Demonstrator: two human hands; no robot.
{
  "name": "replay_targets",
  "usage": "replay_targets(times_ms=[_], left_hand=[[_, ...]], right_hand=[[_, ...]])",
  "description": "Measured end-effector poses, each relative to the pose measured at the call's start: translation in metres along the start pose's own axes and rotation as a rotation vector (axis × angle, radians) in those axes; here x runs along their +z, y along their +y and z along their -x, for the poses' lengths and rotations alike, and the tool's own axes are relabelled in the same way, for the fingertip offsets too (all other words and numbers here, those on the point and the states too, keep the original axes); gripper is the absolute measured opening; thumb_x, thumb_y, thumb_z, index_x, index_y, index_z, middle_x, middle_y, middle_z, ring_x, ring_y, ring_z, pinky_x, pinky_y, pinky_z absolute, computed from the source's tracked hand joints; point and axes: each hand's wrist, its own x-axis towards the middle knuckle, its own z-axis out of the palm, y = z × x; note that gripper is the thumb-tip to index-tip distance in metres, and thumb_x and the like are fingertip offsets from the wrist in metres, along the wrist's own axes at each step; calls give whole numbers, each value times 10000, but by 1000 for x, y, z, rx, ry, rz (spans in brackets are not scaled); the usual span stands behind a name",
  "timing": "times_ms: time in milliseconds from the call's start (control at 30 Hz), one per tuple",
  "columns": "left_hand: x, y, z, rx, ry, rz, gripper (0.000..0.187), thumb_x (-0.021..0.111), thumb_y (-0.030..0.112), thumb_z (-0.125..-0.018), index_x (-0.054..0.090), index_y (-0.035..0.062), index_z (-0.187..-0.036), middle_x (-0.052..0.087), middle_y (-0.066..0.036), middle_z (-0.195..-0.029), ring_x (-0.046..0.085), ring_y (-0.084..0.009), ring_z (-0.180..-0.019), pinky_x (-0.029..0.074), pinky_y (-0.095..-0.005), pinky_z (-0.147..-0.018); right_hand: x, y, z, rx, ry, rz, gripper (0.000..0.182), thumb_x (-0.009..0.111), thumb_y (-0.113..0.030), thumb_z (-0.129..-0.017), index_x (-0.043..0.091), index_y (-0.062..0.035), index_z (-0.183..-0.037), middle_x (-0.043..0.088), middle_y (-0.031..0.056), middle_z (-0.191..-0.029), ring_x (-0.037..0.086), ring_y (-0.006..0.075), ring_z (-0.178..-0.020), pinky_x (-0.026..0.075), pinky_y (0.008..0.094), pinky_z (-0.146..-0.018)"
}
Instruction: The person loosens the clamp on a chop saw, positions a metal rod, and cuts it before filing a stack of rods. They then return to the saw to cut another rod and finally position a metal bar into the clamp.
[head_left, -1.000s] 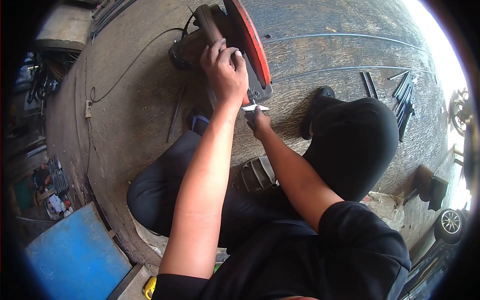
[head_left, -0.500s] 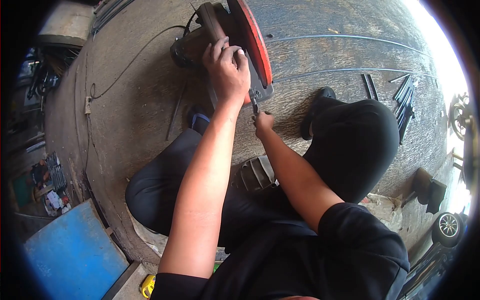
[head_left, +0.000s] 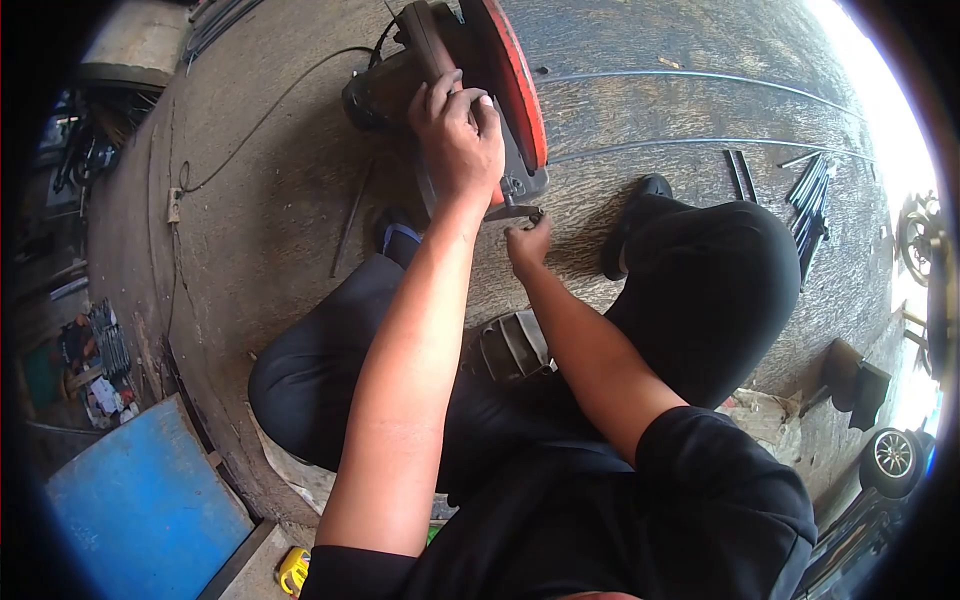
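Note:
A chop saw (head_left: 430, 45) with a red blade guard (head_left: 517, 90) stands on the floor at the top middle. My left hand (head_left: 460, 135) is closed round the saw's handle, its thumb side towards the guard. Lower and to the right, my right hand (head_left: 530, 242) grips the small crank handle (head_left: 515, 211) at the front of the saw's base (head_left: 535, 182). The crank's arm lies roughly sideways, and my fingers are at its right end. Part of the base is hidden behind my left hand and wrist.
Two long thin metal rods (head_left: 700, 142) run right from the saw. Short dark bars (head_left: 812, 200) lie at the right. A power cord (head_left: 265, 120) trails left. A ribbed dark piece (head_left: 510, 345) sits between my legs. A blue panel (head_left: 150, 500) and yellow tape measure (head_left: 293, 570) are lower left.
The crank handle has turned from pointing down towards me to lying sideways, with my right hand still on its end. My left hand stays on the saw's handle.

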Motion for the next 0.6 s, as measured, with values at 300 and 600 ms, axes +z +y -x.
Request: replay_targets(times_ms=[300, 600], left_hand=[[0, -1, 0, 10, -3, -8, 101, 626, 93, -806, 685, 39, -867, 623, -109, -1133, 495, -331, -1135, 350, -435, -1019], [-2, -1, 1, -32, -49, 23, 132, 589, 132, -847, 679, 43, -881, 586, -118, -1202, 426, -375, -1198, 334, -453, -1047]], right_hand=[[14, 2, -22, 979, -62, -1103, 416, 571, -189, -942, 399, 9, -1264, 594, 119, -1037, 626, 234, -855, 512, 326, -733], [15, -2, -22, 1064, 8, -1068, 346, 649, -152, -884, 521, 5, -1164, 624, 112, -957, 605, 187, -817, 498, 313, -714]])
